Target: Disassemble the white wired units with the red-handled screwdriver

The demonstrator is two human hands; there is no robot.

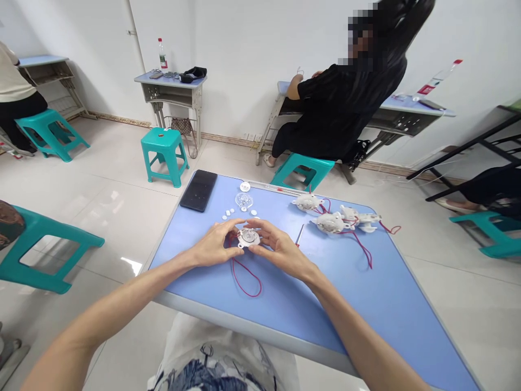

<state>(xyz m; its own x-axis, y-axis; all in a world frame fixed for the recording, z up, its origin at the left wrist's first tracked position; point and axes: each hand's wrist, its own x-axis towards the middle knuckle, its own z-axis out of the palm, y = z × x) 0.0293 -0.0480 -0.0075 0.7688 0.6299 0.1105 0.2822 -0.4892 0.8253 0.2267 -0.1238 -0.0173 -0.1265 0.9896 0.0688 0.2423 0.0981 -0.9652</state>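
Observation:
Between my hands, just above or on the blue tabletop (309, 304), is a white round plastic mechanism (248, 237) with a clear centre. My left hand (215, 241) grips its left edge, thumb in front and fingers behind. From the other side my right hand (280, 247) holds its right edge with thumb and fingertips. A red cord (254, 294) loops from the mechanism toward me on the table. Beyond my fingers lie several small white pieces (228, 213), a clear disc (244, 201) and a white wheel (245, 187). A screwdriver (300, 234) rests by my right hand.
Several similar white mechanisms (330, 222) with red cords sit at the table's right. A black phone (198, 190) lies at its far left corner. Teal stools (164, 142) stand on the floor beyond. A person in black (337, 108) sits at another desk ahead.

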